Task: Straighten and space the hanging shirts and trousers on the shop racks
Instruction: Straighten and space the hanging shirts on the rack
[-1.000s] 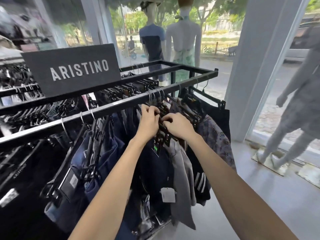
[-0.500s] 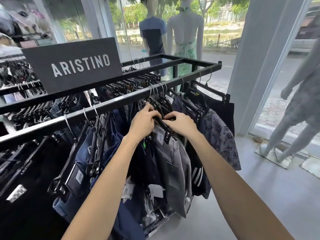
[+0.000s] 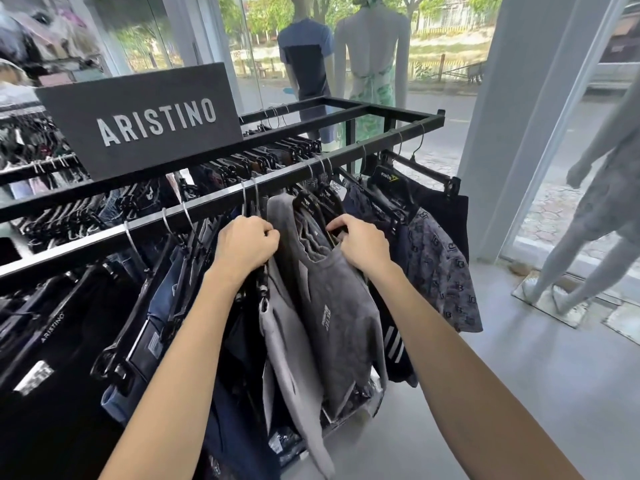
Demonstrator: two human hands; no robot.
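We held two hangers apart on the black rack.

The rack's front rail [image 3: 86, 240] ran from lower left up to upper right, and the clothes hung below it. The dark grey garment [image 3: 332, 306] hung between our hands with its long axis pointing down at the floor, just beside a patterned shirt [image 3: 440, 271]. Our left hand [image 3: 247, 242] was curled tight round a clip hanger [image 3: 264, 287]. Our right hand [image 3: 363, 245] pinched the dark hanger [image 3: 335, 234] at the garment's top.
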